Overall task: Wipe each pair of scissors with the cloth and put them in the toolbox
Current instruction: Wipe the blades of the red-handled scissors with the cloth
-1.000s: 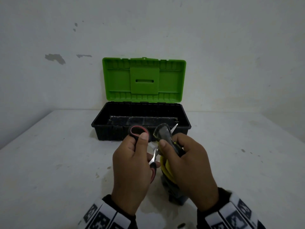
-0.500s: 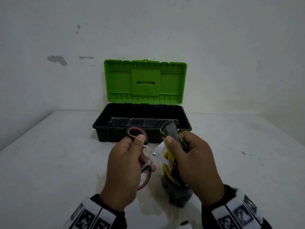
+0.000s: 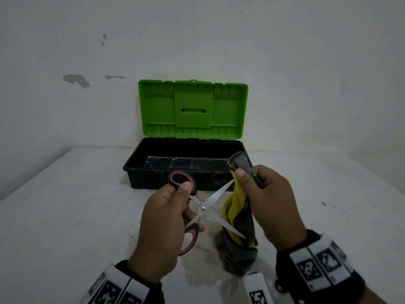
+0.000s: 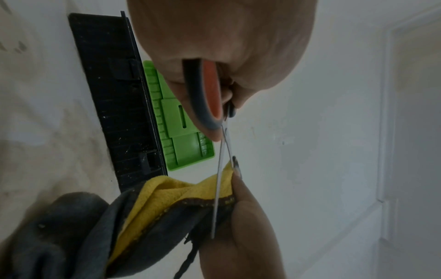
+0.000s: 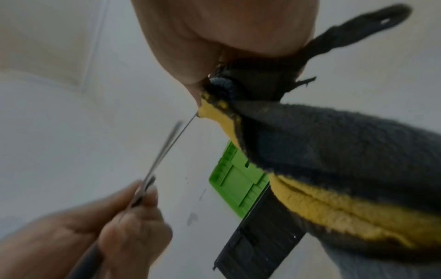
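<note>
My left hand (image 3: 166, 218) grips the red-and-black handles of a pair of scissors (image 3: 203, 208), whose steel blades stand spread apart. The upper blade's tip runs into a grey-and-yellow cloth (image 3: 237, 218) that my right hand (image 3: 267, 202) pinches between thumb and fingers. The cloth hangs down and touches the table. In the left wrist view the scissors (image 4: 220, 169) cross the cloth (image 4: 181, 190) edge-on. In the right wrist view the cloth (image 5: 322, 143) fills the right side, with the scissors (image 5: 167, 149) blurred. Behind the hands the black toolbox (image 3: 188, 165) stands with its green lid (image 3: 192, 108) raised.
The white table (image 3: 65, 216) meets a white wall (image 3: 306, 73) just behind the toolbox. A small white marker block (image 3: 256, 288) lies near the table's front edge, between my wrists. No other scissors show in any view.
The scissor blades have spread wider apart. My right hand has slid the cloth up and to the right along the upper blade toward its tip, while my left hand moved slightly left.
</note>
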`<action>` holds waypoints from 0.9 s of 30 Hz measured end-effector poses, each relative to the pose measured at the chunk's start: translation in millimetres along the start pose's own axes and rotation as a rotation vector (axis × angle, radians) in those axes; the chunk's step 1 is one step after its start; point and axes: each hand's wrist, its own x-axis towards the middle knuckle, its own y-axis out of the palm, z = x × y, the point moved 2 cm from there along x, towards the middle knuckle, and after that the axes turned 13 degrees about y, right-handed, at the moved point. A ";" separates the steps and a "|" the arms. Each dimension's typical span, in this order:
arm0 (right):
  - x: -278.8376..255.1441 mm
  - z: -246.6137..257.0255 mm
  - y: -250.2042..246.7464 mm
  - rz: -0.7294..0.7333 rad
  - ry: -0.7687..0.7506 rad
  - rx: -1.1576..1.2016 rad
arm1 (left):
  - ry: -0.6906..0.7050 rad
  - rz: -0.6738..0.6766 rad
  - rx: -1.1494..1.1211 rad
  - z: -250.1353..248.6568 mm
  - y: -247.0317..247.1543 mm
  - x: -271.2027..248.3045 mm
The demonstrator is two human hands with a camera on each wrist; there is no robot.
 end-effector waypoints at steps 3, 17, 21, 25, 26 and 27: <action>6.4 -1.2 -11.9 0.029 0.115 0.174 | -0.028 0.002 0.036 3.4 -4.0 0.8; -27.8 0.9 16.9 0.167 0.094 -0.017 | 0.124 -0.012 0.081 3.1 4.4 1.2; -18.0 -0.8 14.4 0.109 0.128 0.052 | 0.230 0.004 0.126 -1.4 3.3 -1.8; -15.5 0.2 14.3 0.113 0.139 0.073 | 0.361 0.034 0.203 -7.4 3.1 -4.5; -16.2 1.6 13.4 0.118 0.160 0.098 | 0.399 0.042 0.229 -8.6 3.3 -5.5; -15.3 1.4 12.9 0.126 0.185 0.124 | 0.438 0.047 0.253 -9.3 3.8 -6.0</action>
